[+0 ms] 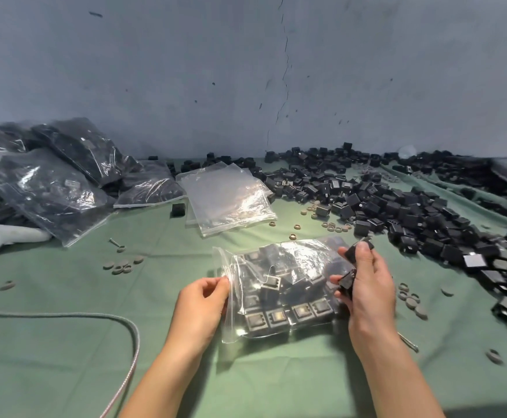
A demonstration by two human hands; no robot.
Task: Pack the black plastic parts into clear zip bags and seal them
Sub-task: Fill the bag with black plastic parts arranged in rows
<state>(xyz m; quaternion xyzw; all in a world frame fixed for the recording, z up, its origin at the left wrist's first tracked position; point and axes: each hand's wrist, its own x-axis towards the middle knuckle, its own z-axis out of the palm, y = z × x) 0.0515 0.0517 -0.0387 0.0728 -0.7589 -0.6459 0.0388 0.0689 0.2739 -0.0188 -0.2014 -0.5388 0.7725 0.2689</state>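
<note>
A clear zip bag (279, 285) lies on the green cloth in front of me, holding several black plastic parts in rows. My left hand (201, 309) pinches the bag's open left edge. My right hand (366, 285) grips two black parts (353, 267) at the bag's right side. A large heap of loose black parts (397, 206) spreads across the right and back of the table.
A stack of empty clear zip bags (225, 197) lies behind the bag. Filled bags (53, 182) pile up at the left. Small grey rings (124, 263) are scattered about. A braided cable (119, 333) loops at the lower left. A grey wall stands behind.
</note>
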